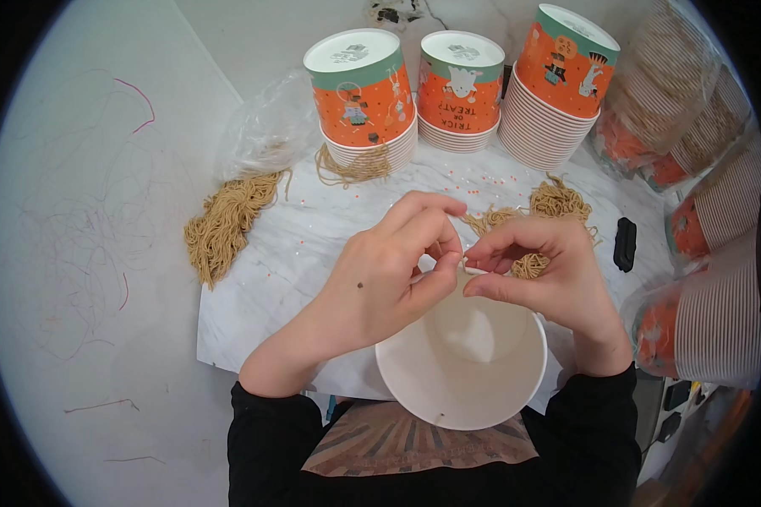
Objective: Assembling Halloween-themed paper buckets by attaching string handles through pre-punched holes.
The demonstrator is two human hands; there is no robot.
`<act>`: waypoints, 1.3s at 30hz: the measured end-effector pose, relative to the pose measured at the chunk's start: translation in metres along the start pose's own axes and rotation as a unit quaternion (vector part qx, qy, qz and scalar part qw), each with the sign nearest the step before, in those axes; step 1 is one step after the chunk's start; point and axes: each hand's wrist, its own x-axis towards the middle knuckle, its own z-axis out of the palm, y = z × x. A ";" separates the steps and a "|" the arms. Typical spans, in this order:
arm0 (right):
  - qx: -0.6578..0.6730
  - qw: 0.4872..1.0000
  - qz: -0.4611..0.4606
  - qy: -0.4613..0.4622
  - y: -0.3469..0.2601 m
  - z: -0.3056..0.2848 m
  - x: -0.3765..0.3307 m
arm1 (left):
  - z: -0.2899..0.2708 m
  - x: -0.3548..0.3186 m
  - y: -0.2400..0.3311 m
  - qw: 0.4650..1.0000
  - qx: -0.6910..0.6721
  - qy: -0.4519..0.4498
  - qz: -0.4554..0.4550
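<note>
Head view shows both forearms in black sleeves rising from the lower edge and bending inward, so the two hands meet above an open white paper cup [461, 372] that sits at the near edge of the marble counter [296, 245]. Left hand [385, 275] is turned palm-right, its fingers [435, 241] curled and pinched together at the tips against the right hand. Right hand [541, 270] mirrors it, wrist cocked, its thumb and forefinger pinched on a thin tan string [463, 266] while a small bundle of tan string [528, 266] is tucked under its curled fingers. Both hands hover just over the cup's far rim. Farther back stand three stacks of orange printed cups [457, 84], upside down, with loose hanks of tan string [224, 224] lying on the counter near them, and a clear plastic bag [266, 127] at the left
</note>
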 end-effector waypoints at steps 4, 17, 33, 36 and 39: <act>-0.051 0.999 -0.002 -0.004 0.006 0.001 0.000 | 0.000 0.001 -0.009 0.999 -0.027 -0.042 0.021; -0.116 0.990 -0.079 -0.014 0.014 0.009 0.009 | -0.022 0.005 -0.036 0.976 -0.151 -0.143 -0.063; -0.230 0.962 -0.145 0.030 0.035 0.018 0.017 | -0.039 0.011 -0.009 0.879 -0.430 -0.053 -0.201; -0.217 0.963 -0.160 0.025 0.035 0.017 0.018 | -0.033 0.010 -0.020 0.946 -0.277 -0.044 -0.165; -0.158 0.977 -0.140 0.023 0.038 0.015 0.019 | -0.029 0.008 -0.028 0.978 -0.158 -0.035 -0.130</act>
